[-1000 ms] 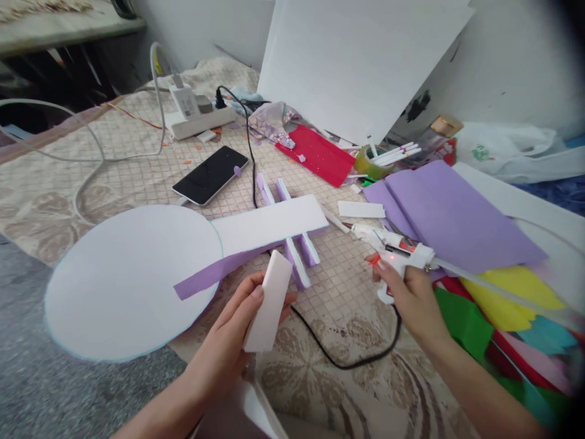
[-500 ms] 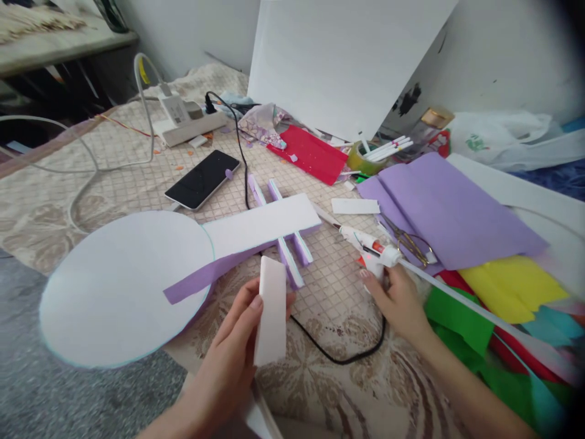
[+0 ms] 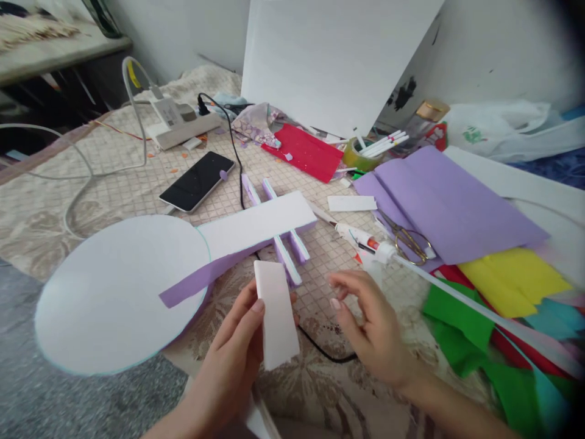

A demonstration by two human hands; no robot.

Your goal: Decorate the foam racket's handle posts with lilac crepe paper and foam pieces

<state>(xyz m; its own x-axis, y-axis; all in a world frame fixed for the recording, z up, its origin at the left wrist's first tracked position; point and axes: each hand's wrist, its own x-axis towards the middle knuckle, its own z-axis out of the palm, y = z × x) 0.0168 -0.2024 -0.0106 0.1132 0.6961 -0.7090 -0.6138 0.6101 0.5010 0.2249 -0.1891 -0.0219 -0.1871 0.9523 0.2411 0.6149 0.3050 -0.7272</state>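
Observation:
A small white foam board rectangle (image 3: 278,323) stands upright in my left hand (image 3: 237,341), thumb on its left edge and fingers behind it. My right hand (image 3: 370,323) is in the air to its right, thumb and fingers apart, holding nothing. Just beyond that hand a white hot glue gun (image 3: 361,236) rests on the cloth with a long glue stick in its back. At left lies a big white foam disc (image 3: 114,305) joined to a white strip (image 3: 256,222). Purple paper (image 3: 192,283) edges the strip, with its loose end over the disc. Two purple-edged bars (image 3: 287,261) cross beneath the strip.
A phone (image 3: 197,182) and a power strip (image 3: 183,129) with cables lie at the back left. Scissors (image 3: 406,242) lie by purple paper (image 3: 466,207) on the right, near green sheets (image 3: 461,323). A white board (image 3: 329,61) leans on the wall.
My right hand has let go of the glue gun and moved left, toward the foam piece. The left hand has turned the foam piece so its broad face shows more.

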